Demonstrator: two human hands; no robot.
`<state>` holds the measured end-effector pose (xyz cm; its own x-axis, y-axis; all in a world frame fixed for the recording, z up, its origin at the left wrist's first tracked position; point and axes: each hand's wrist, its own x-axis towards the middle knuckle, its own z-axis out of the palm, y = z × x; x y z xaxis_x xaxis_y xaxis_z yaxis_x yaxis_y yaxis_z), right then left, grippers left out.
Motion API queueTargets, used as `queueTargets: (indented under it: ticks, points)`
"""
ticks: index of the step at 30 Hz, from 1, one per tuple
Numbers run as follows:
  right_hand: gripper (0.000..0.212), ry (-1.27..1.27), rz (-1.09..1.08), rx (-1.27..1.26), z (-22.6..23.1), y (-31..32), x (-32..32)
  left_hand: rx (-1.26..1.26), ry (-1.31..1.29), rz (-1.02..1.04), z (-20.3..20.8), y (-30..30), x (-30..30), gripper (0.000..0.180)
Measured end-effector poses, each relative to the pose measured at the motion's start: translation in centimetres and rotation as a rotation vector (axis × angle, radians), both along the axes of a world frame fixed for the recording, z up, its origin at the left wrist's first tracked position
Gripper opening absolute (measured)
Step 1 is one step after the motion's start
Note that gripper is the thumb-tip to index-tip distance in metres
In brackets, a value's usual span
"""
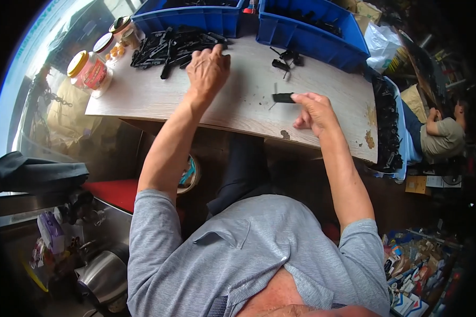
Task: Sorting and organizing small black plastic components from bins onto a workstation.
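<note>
My right hand pinches a small black part by its right end, above the tabletop. Thin prongs stick out from the part's left end. At the right edge of a heap of long black plastic pieces, my left hand reaches down with bent fingers. Its fingertips are among the black pieces, and what they hold, if anything, is hidden. A few small black parts with thin prongs lie on the table between the heap and my right hand.
Two blue bins with black parts stand along the far side of the pale wooden table. Lidded jars line the left end. More black parts fill a light-blue tray at the right. Another person sits beyond it.
</note>
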<state>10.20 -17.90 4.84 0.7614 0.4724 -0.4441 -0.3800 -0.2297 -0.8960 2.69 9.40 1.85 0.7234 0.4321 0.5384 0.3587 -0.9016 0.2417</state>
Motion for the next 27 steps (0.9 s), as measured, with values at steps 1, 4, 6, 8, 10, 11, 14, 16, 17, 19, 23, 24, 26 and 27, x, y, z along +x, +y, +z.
queueTargets:
  ticks: [1, 4, 6, 8, 10, 11, 14, 16, 17, 19, 23, 24, 26, 27]
  points:
    - [0.03, 0.02, -0.079, 0.073, -0.1, -1.0, 0.5, 0.034, 0.122, 0.056, 0.1, 0.8, 0.2, 0.024]
    - [0.028, -0.054, -0.368, 0.089, 0.2, -4.8, 3.4, 0.093, 0.035, -0.009, -1.7, 1.1, 0.3, 0.021]
    - [0.026, 0.01, -0.621, 0.203, -1.2, -9.2, 7.3, 0.072, -0.037, -0.077, -1.5, -0.4, -0.6, 0.016]
    - [0.026, -0.086, -0.899, 0.132, 0.1, -10.0, 7.6, 0.039, -0.064, -0.13, -1.8, -1.5, -2.1, 0.015]
    - [0.028, -0.123, -0.914, 0.113, 0.5, -10.5, 7.7, 0.004, -0.154, -0.212, -2.0, -2.2, -3.1, 0.009]
    - [0.029, -0.136, -0.878, 0.096, 0.4, -10.4, 7.8, 0.001, -0.148, -0.205, -2.1, -2.7, -3.4, 0.009]
    - [0.032, -0.146, -0.744, 0.058, -0.3, -8.5, 7.3, -0.071, -0.142, -0.224, -2.0, -4.1, -4.1, 0.005]
    - [0.034, -0.174, -0.506, 0.007, -0.6, -6.2, 7.1, -0.108, -0.147, -0.23, -1.7, -4.9, -4.3, 0.005]
    - [0.034, -0.162, -0.447, 0.0, -0.7, -4.9, 6.9, -0.144, -0.16, -0.239, -1.7, -5.1, -4.5, 0.006]
    - [0.034, -0.15, -0.364, -0.036, -0.6, -2.4, 6.3, -0.142, -0.157, -0.244, -2.0, -4.9, -4.9, 0.011]
    - [0.035, -0.193, -0.204, -0.15, -0.2, 1.5, 5.2, -0.321, -0.341, -0.255, -2.4, -4.6, -5.0, 0.021]
    - [0.035, -0.221, -0.173, -0.215, -0.3, 2.4, 5.2, -0.391, -0.365, -0.26, -2.3, -4.7, -5.0, 0.023]
    - [0.036, -0.231, -0.144, -0.268, -0.4, 3.8, 5.3, -0.398, -0.394, -0.269, -2.4, -4.6, -4.8, 0.024]
    - [0.036, -0.242, -0.114, -0.321, -0.3, 4.4, 5.0, -0.405, -0.424, -0.276, -2.3, -4.6, -4.9, 0.024]
